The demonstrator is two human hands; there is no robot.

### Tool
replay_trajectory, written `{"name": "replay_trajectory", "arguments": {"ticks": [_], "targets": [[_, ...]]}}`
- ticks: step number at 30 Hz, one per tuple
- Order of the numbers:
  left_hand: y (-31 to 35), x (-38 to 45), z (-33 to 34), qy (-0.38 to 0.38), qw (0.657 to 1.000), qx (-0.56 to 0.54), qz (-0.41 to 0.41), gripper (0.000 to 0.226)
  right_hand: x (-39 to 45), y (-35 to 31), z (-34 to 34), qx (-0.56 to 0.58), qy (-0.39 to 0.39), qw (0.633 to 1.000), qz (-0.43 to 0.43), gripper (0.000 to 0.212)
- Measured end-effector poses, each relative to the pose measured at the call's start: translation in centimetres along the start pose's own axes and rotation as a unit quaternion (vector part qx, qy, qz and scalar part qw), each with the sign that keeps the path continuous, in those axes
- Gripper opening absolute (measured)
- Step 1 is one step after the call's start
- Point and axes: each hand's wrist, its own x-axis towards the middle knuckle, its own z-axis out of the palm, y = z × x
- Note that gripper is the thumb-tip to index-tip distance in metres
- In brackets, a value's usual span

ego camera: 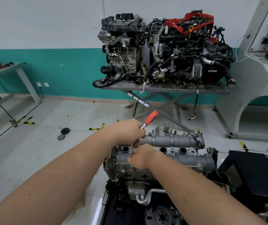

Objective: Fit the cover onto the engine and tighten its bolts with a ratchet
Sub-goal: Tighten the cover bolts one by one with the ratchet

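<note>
Fingers of both hands were curled round the tool: left hand [128,130] gripped the ratchet [146,123] at its head end, red handle sticking up and away past the knuckles; right hand [142,158] pinched the extension [132,147], a thin steel shaft running down to the cover [175,140]. Cover sat already on the engine [130,172], near its left end where the hands met. Socket and bolt were hidden behind the right hand, so couldn't tell how far the bolt was in.

Judging from that, step in hand was running down a bolt at the left end. To do it well: keep ext. square to the bolt w/ the right hand, swing the handle w/ the left, seat the socket fully before loading. Snug all bolts evenly, then final torque, so the cover pulls down flat.
</note>
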Motion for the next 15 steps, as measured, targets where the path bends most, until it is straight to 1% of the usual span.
{"name": "replay_trajectory", "arguments": {"ticks": [1, 2, 4, 5, 6, 7, 8, 9, 10, 11, 12, 13, 14, 15], "targets": [[0.2, 0.0, -0.1, 0.022, 0.994, 0.105, 0.024, 0.023, 0.2, 0.0, 0.1, -0.003, 0.004, 1.0, 0.001, 0.035], [0.3, 0.0, 0.0, 0.049, 0.976, 0.204, 0.051, 0.028, 0.3, 0.0, 0.1, -0.007, 0.015, 1.0, 0.0, 0.036], [-0.5, -0.4, 0.8, 0.119, 0.916, 0.363, 0.124, 0.039, 0.4, 0.0, 0.2, 0.01, 0.039, 0.999, 0.011, 0.037], [-1.3, -0.5, 1.4, 0.166, 0.884, 0.4, 0.176, 0.042, 0.7, 0.2, 0.5, 0.023, 0.049, 0.998, 0.014, 0.039], [-2.2, -0.6, 2.1, 0.225, 0.858, 0.399, 0.233, 0.04, 0.9, 0.3, 0.7, 0.031, 0.057, 0.998, 0.015, 0.041], [-3.3, -0.7, 2.9, 0.294, 0.835, 0.372, 0.28, 0.033, 1.0, 0.1, 0.9, 0.049, 0.067, 0.997, 0.006, 0.041], [-4.3, -0.7, 3.9, 0.374, 0.817, 0.318, 0.303, 0.029, 1.2, 0.0, 1.2, 0.089, 0.08, 0.993, -0.003, 0.04], [-5.0, -0.4, 5.0, 0.433, 0.818, 0.238, 0.294, 0.029, 1.1, -0.1, 1.2, 0.142, 0.094, 0.985, -0.011, 0.04], [-5.3, -0.2, 5.8, 0.453, 0.839, 0.123, 0.274, 0.028, 1.0, -0.4, 1.1, 0.181, 0.101, 0.978, -0.01, 0.041], [-5.2, -0.2, 6.6, 0.439, 0.863, -0.012, 0.248, 0.029, 1.2, -0.4, 0.9, 0.221, 0.092, 0.971, -0.01, 0.041], [-4.7, -0.2, 7.2, 0.403, 0.877, -0.137, 0.222, 0.032, 1.2, -0.2, 0.5, 0.245, 0.07, 0.967, 0.001, 0.04], [-4.1, -0.2, 7.8, 0.379, 0.871, -0.243, 0.196, 0.033, 1.2, -0.4, 0.0, 0.214, 0.029, 0.976, 0.018, 0.038], [-3.6, 0.0, 8.1, 0.358, 0.848, -0.355, 0.164, 0.034, 1.0, -0.5, -0.5, 0.146, 0.01, 0.989, 0.023, 0.036], [-3.0, 0.2, 8.0, 0.337, 0.803, -0.48, 0.109, 0.037, 0.9, -0.6, -0.8, 0.057, 0.005, 0.998, 0.006, 0.037]]}}
